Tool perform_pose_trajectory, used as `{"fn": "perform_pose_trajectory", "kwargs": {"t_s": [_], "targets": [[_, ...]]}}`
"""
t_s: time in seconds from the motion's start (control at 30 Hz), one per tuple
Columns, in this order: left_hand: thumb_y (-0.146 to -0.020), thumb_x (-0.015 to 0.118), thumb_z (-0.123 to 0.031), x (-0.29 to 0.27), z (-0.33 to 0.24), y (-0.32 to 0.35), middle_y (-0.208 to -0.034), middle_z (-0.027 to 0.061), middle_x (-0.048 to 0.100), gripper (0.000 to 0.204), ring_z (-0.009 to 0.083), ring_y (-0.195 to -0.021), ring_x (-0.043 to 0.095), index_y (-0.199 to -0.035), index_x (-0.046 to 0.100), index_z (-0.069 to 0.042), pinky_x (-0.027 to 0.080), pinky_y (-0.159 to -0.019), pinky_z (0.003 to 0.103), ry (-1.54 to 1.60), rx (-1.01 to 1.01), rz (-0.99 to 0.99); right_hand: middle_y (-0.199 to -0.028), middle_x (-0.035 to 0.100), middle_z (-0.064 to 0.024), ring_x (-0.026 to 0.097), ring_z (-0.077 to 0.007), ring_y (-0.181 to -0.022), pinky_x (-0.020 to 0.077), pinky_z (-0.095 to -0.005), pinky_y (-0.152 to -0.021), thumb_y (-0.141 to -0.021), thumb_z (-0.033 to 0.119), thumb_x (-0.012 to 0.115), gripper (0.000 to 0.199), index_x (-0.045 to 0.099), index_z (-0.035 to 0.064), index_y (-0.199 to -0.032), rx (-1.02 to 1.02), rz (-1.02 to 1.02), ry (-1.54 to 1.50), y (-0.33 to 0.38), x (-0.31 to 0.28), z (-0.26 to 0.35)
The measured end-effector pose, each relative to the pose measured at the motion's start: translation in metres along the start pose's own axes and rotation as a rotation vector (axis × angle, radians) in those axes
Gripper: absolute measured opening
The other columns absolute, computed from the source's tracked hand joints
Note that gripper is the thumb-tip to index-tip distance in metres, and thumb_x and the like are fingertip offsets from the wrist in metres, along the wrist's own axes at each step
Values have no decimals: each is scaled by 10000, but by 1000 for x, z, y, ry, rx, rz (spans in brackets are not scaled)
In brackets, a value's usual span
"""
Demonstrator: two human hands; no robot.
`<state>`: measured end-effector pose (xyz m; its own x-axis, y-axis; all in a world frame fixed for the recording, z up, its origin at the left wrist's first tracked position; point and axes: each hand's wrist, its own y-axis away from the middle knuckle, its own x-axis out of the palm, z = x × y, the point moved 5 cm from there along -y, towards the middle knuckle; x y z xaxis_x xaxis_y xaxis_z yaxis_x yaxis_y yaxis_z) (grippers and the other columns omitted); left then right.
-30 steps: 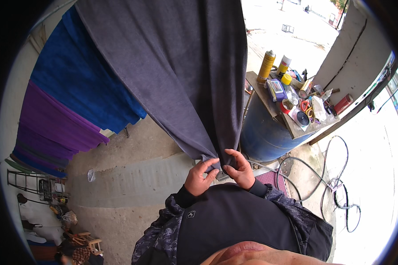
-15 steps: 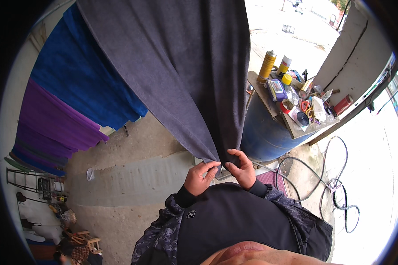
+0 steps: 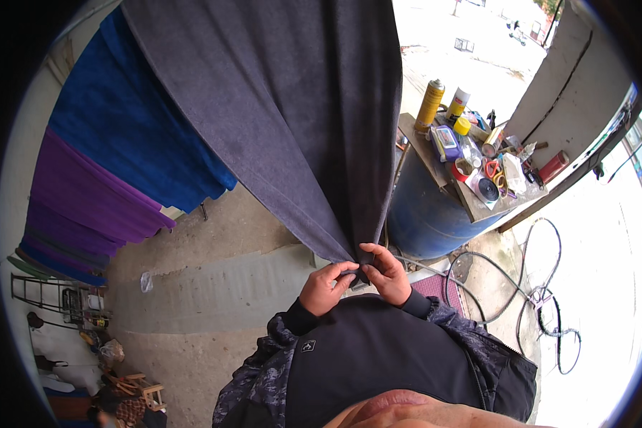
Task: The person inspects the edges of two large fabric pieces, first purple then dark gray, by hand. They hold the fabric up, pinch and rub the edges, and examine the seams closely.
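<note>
A large dark grey cloth (image 3: pixel 264 107) stretches from the top of the view down to my hands, narrowing into folds near my chest. My left hand (image 3: pixel 324 287) pinches one lower corner between thumb and fingers. Close beside it, my right hand (image 3: pixel 386 274) grips the other edge, thumb pressed against the forefinger. The fingertips of both hands nearly meet, with a little gathered cloth between and below them. What lies inside the folds at the fingertips is hidden.
Blue cloth (image 3: pixel 143 121) and purple cloth (image 3: pixel 85 189) hang at left. On the right, a board (image 3: pixel 471 203) with spray cans, scissors and tape rests on a blue barrel (image 3: pixel 428 221). Black hose (image 3: pixel 542 314) loops over the ground. A wooden stool (image 3: pixel 152 394) stands lower left.
My two hands have come slightly closer together, bringing the cloth's edges against each other. More gathered cloth shows between the fingertips, and the cloth's right edge has shifted a little.
</note>
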<state>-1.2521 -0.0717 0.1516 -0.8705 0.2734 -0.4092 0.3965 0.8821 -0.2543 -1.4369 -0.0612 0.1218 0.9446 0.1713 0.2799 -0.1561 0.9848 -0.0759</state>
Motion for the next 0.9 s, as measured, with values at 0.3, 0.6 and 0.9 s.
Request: {"fn": "perform_pose_trajectory", "kwargs": {"t_s": [0.3,0.6,0.9], "targets": [[-1003,797,-90,2,3,1,-1038,86,781,158,190,-930,781,-1125,715,-31,605,-830,343,39,-100,51,-933,512,62,514,-17,-823,453,-212,-706,-1024,-57,718,523,571,31,-1518,-65,-38,25,-2,-3,-6],[-974,814,-47,5,2,1,-1055,89,792,153,207,-939,776,-1104,734,-36,605,-847,347,18,4,60,-1001,587,44,559,-36,-888,488,-222,-778,-1056,0,712,405,624,26,-1451,-37,39,-3,0,-6,-12],[-933,868,-79,7,1,1,-1056,77,795,233,216,-965,777,-1103,712,-45,609,-874,350,40,33,108,-1110,714,-10,670,-77,-1000,562,-265,-900,-1133,60,621,218,663,8,-1340,10,110,-41,3,1,-2]]}}
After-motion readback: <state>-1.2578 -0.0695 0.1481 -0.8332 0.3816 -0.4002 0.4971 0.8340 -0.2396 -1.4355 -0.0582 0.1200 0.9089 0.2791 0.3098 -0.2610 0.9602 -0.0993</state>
